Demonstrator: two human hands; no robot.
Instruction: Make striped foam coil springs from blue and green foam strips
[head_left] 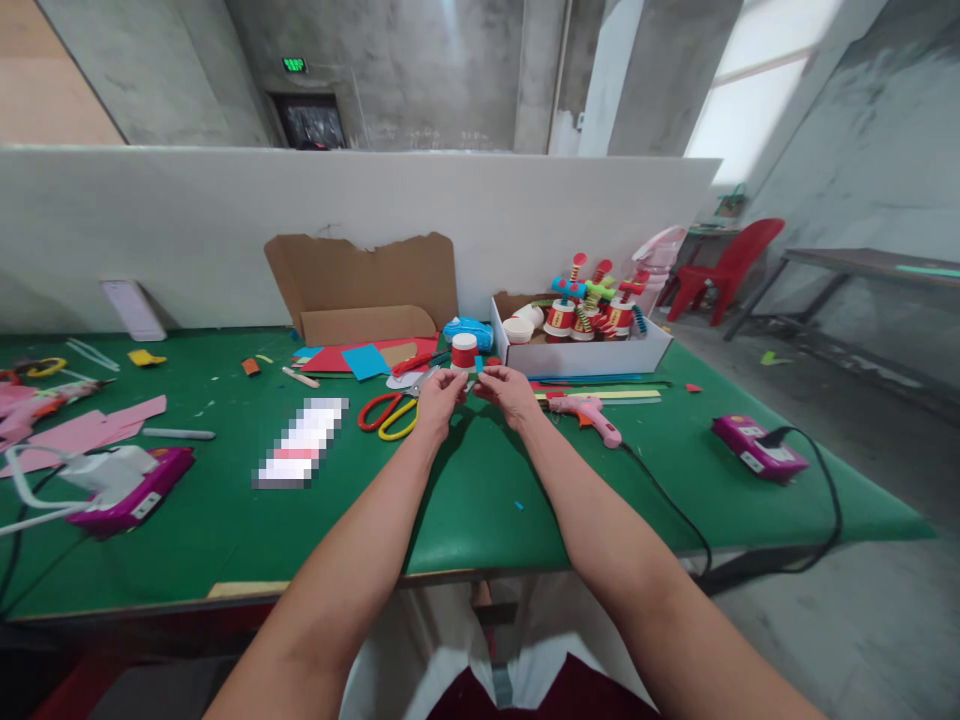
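In the head view, a small red paper cup (464,351) with a white top end is just beyond my fingertips; I cannot tell whether it stands on the table or touches my hands. My left hand (441,400) is closed in a pinch near the cup's lower edge, and what its fingertips hold is too small to make out. My right hand (508,390) pinches a small strip of blue paper (479,364) at the cup's right side. Left of my left hand lie scissors (398,414) with red and yellow handles. A pink glue gun (592,415) rests right of my right hand.
A white box (592,358) with several decorated cups stands behind on the right. Coloured paper (365,362) and cardboard (360,285) lie at the back. Purple power strips (757,450) sit at both sides, with cords over the front edge. A white partition (187,235) stands behind the green table.
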